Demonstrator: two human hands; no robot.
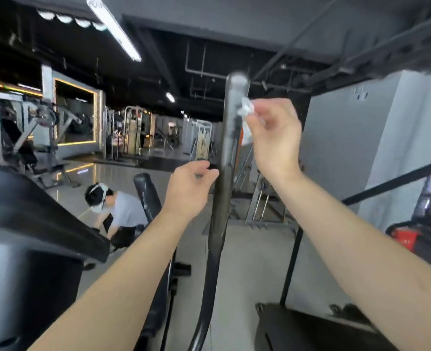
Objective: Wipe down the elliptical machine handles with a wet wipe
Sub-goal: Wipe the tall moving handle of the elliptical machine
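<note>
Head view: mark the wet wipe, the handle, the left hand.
wet wipe (246, 110): head view, crumpled white upper part.
handle (232, 130): head view, grey upper grip.
left hand (187, 191): head view, back of the hand.

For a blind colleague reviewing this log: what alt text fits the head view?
The right hand pinches a wet wipe against the upper elliptical handle, a dark upright bar; the left hand hovers beside it lower down. Gym machines stand behind.

A gym: weight machines (136, 133), an incline bench (147, 196), an elliptical handle (230, 138), glossy floor (103, 173).
</note>
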